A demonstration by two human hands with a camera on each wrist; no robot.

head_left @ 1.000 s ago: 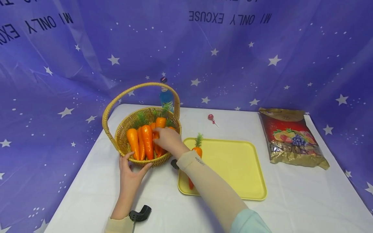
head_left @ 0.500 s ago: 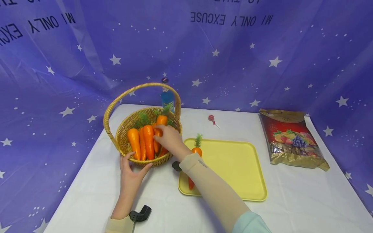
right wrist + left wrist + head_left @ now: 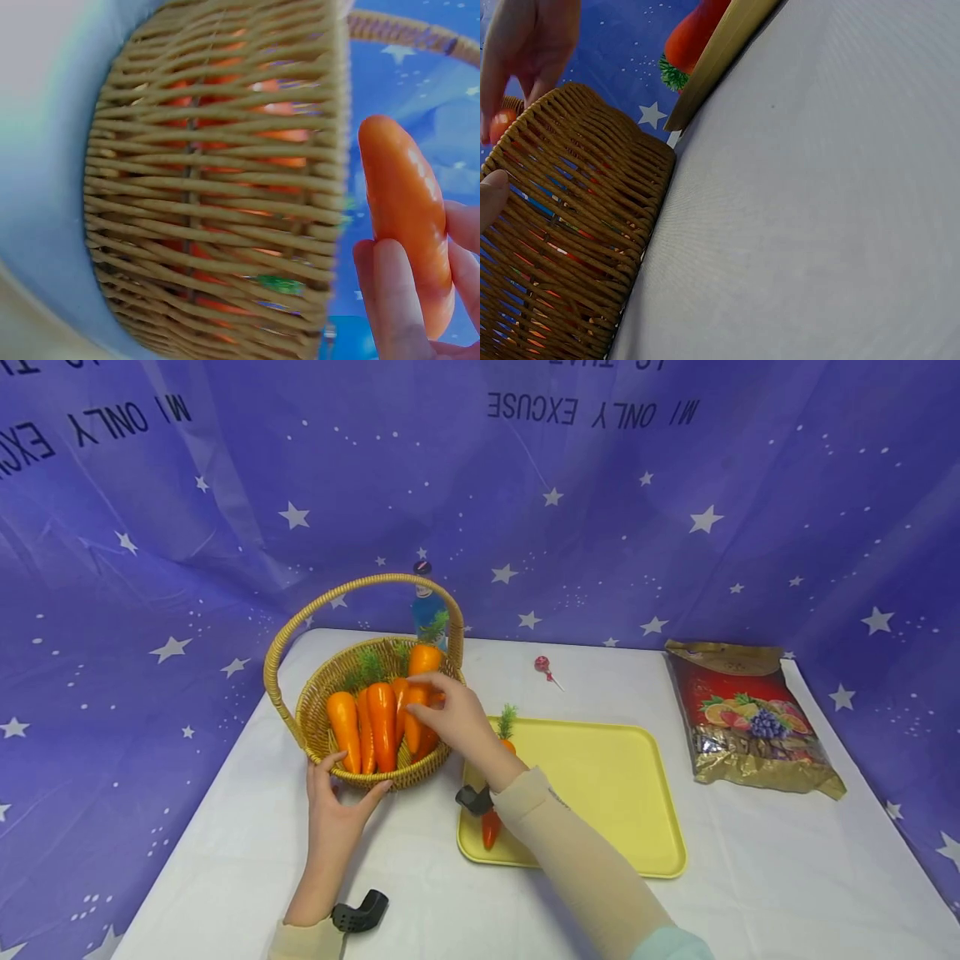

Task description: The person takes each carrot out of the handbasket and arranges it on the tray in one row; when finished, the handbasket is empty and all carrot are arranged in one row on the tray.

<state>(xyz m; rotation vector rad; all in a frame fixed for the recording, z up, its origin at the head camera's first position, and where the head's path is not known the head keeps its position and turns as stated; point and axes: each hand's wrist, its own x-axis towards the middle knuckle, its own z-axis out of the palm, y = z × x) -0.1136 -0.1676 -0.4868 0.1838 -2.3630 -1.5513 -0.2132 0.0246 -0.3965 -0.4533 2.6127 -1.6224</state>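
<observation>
Fingers (image 3: 395, 300) of your right hand (image 3: 456, 714) pinch a carrot (image 3: 426, 658) over the basket (image 3: 313, 727), whose near rim your left hand (image 3: 337, 812) grips, below and left of them. Since half a second ago, the carrot's leafy end has moved farther up across the bottle (image 3: 427, 608) beyond your fingertips, suggesting it is coming free of the other carrots (image 3: 382, 718) just left of them. Your right wrist view shows fingers on both sides of it, a hold the head view catches only in part.
</observation>
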